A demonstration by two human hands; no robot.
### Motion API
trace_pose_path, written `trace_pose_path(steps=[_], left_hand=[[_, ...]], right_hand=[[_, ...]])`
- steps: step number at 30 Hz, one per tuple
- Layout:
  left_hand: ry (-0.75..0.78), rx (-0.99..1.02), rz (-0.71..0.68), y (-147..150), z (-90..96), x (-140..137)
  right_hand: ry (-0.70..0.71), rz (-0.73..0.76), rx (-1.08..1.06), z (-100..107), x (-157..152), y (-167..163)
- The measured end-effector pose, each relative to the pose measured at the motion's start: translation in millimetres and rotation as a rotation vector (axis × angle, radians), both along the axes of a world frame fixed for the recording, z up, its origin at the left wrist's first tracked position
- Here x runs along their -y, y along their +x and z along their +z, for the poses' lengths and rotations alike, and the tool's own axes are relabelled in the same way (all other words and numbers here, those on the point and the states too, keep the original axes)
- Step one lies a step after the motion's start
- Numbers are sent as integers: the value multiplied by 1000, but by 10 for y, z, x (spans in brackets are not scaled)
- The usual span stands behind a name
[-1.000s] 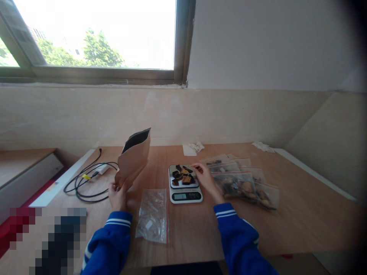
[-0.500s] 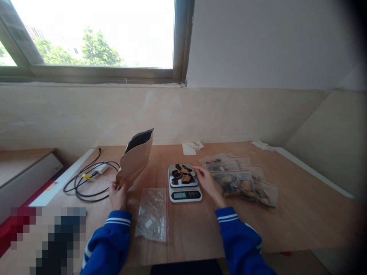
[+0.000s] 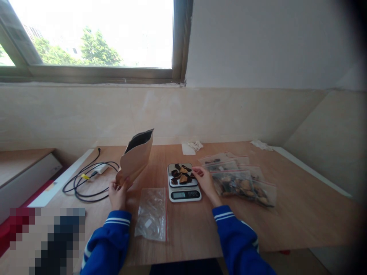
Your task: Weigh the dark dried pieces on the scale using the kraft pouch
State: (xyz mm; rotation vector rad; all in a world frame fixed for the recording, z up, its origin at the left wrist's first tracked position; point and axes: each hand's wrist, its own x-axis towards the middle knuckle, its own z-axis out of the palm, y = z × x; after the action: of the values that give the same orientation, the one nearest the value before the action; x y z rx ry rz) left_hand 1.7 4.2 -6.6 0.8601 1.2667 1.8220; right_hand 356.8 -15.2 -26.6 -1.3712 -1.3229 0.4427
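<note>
My left hand (image 3: 119,193) grips the lower corner of a brown kraft paper pouch (image 3: 136,156), which tilts to the right with its dark-lined mouth open. On the white digital kitchen scale (image 3: 185,195) lie several dried, dark-edged brown slices (image 3: 183,178). At the right edge of the scale's plate is my right hand (image 3: 205,181), thumb and forefinger closed together beside the slices. Whatever is between those fingertips is too small to make out. A clear zip bag (image 3: 151,215) with a red seal lies flat between my left hand and the scale.
Several zip bags of dried pieces (image 3: 236,183) overlap right of the scale. A black cable (image 3: 76,187) with a white block (image 3: 100,168) lies coiled at left. Crumpled white tissues (image 3: 196,146) sit at the table's back edge, below the window (image 3: 100,74).
My right hand has shifted slightly left, its fingers now at the slices, some of which sit differently on the plate. The left hand and the pouch stay where they were.
</note>
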Motion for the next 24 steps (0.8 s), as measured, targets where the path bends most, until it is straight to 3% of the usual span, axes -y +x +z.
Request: trace_pose_path(steps=[4,7,12,15,17,20,24], left_hand=[[11,-12,-20,-7,-12,-3],[29,-43,-43,-20,-36,-16],[90,-152,-97,-49,-95,-40],[110,-232,-133,-19,-48,-2],[113,-268,-150,19,23,44],[117,-284,-171,67,122,104],[132,-279,-160,63,114,113]], right_hand=[[16,-37,31,29,11,-7],[28,-90,-25,210,64,-46],[171,-22,-131,978,389,-260],[319,107,16,1463,657,-444],[376,169,150,1663,788,-552],[407,218,323,1755,874,-670],[409,186,542,1713,899,-785]])
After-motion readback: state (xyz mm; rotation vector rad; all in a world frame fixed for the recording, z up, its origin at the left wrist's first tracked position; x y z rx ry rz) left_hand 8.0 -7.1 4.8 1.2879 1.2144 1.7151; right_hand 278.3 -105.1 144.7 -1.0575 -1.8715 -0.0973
